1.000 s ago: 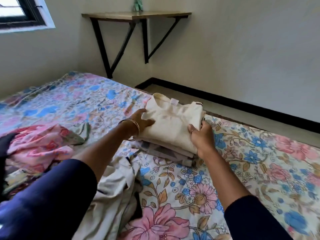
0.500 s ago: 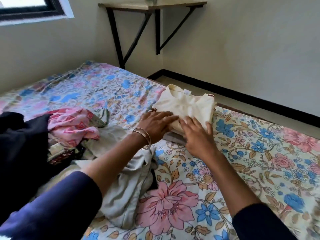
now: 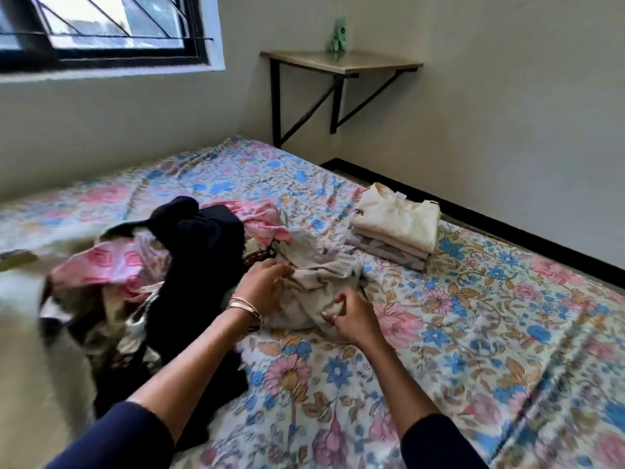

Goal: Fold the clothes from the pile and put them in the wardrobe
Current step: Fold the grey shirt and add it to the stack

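Fingers (image 3: 282,270) of left hand (image 3: 262,287) curled into grey crumpled garment (image 3: 318,282), pinching a fold; fingers of right hand (image 3: 355,318) likewise curled, gripping its near edge. Just left of that garment, touching it: unfolded pile (image 3: 162,265), black cloth (image 3: 199,252) draped over pink printed pieces (image 3: 111,265), partly burying them. Beyond the garment to the right, apart from it: folded stack (image 3: 395,228), cream top uppermost, on floral bedsheet (image 3: 473,326). Farther back, wall shelf (image 3: 341,62) and window (image 3: 101,32).
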The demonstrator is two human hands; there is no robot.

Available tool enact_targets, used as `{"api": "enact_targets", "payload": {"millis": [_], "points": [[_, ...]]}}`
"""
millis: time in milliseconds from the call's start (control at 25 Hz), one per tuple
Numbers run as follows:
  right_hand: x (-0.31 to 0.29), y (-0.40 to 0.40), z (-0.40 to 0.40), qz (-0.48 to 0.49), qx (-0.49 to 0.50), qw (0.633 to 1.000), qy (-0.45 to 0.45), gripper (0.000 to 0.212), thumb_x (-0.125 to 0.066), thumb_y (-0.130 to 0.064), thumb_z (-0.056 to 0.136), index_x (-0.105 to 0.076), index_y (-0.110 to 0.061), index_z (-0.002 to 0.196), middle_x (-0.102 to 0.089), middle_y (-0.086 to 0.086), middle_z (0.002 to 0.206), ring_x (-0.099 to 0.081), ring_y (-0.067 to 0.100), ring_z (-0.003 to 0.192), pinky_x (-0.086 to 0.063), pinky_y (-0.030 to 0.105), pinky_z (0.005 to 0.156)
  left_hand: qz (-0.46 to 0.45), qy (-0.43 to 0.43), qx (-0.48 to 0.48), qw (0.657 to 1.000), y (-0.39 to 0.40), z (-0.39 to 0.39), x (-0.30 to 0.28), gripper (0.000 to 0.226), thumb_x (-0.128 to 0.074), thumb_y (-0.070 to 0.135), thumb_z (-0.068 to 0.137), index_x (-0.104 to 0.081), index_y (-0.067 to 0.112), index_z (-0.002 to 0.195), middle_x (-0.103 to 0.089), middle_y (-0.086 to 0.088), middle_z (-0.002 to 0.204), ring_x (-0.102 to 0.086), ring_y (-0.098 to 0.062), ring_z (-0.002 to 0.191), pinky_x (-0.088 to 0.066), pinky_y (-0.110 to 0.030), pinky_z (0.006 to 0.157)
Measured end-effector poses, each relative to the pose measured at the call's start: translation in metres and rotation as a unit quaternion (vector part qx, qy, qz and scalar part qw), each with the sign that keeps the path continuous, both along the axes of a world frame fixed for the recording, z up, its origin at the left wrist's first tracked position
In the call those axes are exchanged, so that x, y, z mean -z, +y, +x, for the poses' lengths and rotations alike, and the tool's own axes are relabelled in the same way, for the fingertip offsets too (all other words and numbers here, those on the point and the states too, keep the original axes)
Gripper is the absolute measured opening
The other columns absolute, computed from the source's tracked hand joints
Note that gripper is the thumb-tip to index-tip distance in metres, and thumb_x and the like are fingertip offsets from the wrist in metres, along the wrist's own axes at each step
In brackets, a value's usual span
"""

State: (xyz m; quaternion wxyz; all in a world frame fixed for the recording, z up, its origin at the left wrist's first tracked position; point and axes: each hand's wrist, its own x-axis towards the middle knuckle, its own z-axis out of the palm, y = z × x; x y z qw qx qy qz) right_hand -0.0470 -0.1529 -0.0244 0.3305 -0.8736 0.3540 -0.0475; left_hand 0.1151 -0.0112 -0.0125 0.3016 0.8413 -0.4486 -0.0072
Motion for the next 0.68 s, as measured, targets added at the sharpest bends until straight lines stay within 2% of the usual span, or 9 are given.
{"api": "enact_targets", "payload": {"millis": [80, 120, 200, 280, 400, 480, 520, 600, 680], "points": [[0.015, 0.035, 0.011, -0.022, 0.034, 0.999, 0.020, 0.025, -0.075, -0.032, 0.081, -0.061, -0.022, 0.100, -0.045, 0.008, 0.133, -0.050, 0.030, 0.117, -0.043, 0.030, 0.083, -0.059, 0.011, -0.038, 0.997, 0.038, -0.015, -0.005, 0.039, -0.043, 0.021, 0.073, -0.074, 0.014, 0.095, -0.071, -0.005, 0.096, -0.067, -0.026, 0.089, -0.049, -0.027, 0.077], [0.019, 0.046, 0.013, -0.028, 0.077, 0.997, -0.007, 0.021, -0.075, -0.026, 0.082, -0.066, -0.020, 0.100, -0.050, 0.009, 0.131, -0.052, 0.030, 0.115, -0.047, 0.031, 0.084, -0.072, 0.017, -0.041, 0.996, 0.049, -0.023, -0.006, 0.033, -0.048, 0.015, 0.073, -0.075, 0.013, 0.093, -0.072, -0.004, 0.092, -0.068, -0.025, 0.087, -0.047, -0.024, 0.075], [0.004, 0.061, 0.006, 0.044, 0.209, 0.969, -0.128, 0.013, -0.070, -0.007, 0.084, -0.071, -0.012, 0.096, -0.066, 0.011, 0.113, -0.062, 0.021, 0.092, -0.052, 0.029, 0.067, -0.079, 0.039, -0.047, 0.995, 0.067, -0.034, -0.010, 0.025, -0.057, 0.004, 0.076, -0.074, 0.012, 0.093, -0.071, -0.004, 0.092, -0.068, -0.025, 0.087, -0.043, -0.019, 0.073], [-0.028, 0.065, -0.012, 0.123, 0.283, 0.917, -0.251, 0.020, -0.059, 0.006, 0.086, -0.072, -0.009, 0.089, -0.071, 0.011, 0.100, -0.060, 0.012, 0.072, -0.046, 0.019, 0.050, -0.090, 0.046, -0.072, 0.992, 0.075, -0.034, -0.011, 0.032, -0.065, -0.001, 0.075, -0.071, 0.011, 0.104, -0.067, -0.006, 0.101, -0.065, -0.027, 0.095, -0.044, -0.021, 0.081], [-0.090, 0.066, -0.053, 0.204, 0.207, 0.861, -0.418, 0.041, -0.047, 0.019, 0.077, -0.072, -0.014, 0.080, -0.073, 0.003, 0.087, -0.066, 0.019, 0.081, -0.055, 0.030, 0.065, -0.099, -0.013, -0.061, 0.993, 0.067, -0.047, -0.021, 0.077, -0.080, 0.019, 0.069, -0.048, 0.014, 0.138, -0.050, -0.010, 0.136, -0.049, -0.031, 0.123, -0.042, -0.039, 0.102], [-0.126, 0.076, -0.073, 0.177, 0.094, 0.869, -0.452, 0.044, -0.049, 0.024, 0.072, -0.070, -0.014, 0.080, -0.073, -0.004, 0.081, -0.068, 0.014, 0.081, -0.055, 0.027, 0.066, -0.061, -0.037, -0.021, 0.997, 0.049, -0.070, -0.040, 0.098, -0.082, 0.034, 0.066, -0.030, 0.025, 0.149, -0.035, -0.004, 0.151, -0.037, -0.026, 0.133, -0.034, -0.041, 0.104], [-0.143, 0.083, -0.084, 0.147, 0.058, 0.879, -0.450, 0.044, -0.050, 0.025, 0.071, -0.070, -0.013, 0.078, -0.073, -0.006, 0.077, -0.068, 0.011, 0.077, -0.054, 0.023, 0.064, -0.042, -0.034, 0.017, 0.998, 0.041, -0.086, -0.054, 0.096, -0.079, 0.038, 0.067, -0.030, 0.029, 0.148, -0.036, -0.001, 0.150, -0.038, -0.024, 0.133, -0.034, -0.043, 0.103], [-0.174, 0.095, -0.104, 0.123, 0.023, 0.873, -0.471, 0.041, -0.052, 0.027, 0.069, -0.069, -0.010, 0.077, -0.071, -0.007, 0.070, -0.066, 0.007, 0.069, -0.051, 0.019, 0.059, -0.078, -0.009, 0.081, 0.994, 0.031, -0.109, -0.084, 0.064, -0.070, 0.034, 0.070, -0.055, 0.023, 0.131, -0.060, -0.006, 0.126, -0.057, -0.027, 0.114, -0.045, -0.041, 0.092], [-0.197, 0.101, -0.124, 0.128, 0.018, 0.841, -0.525, 0.037, -0.055, 0.026, 0.073, -0.068, -0.008, 0.080, -0.071, -0.007, 0.070, -0.065, 0.006, 0.067, -0.050, 0.017, 0.058, -0.158, 0.009, 0.098, 0.983, 0.034, -0.125, -0.117, 0.022, -0.060, 0.024, 0.071, -0.070, 0.014, 0.088, -0.070, -0.009, 0.082, -0.066, -0.028, 0.078, -0.047, -0.036, 0.067]]}}
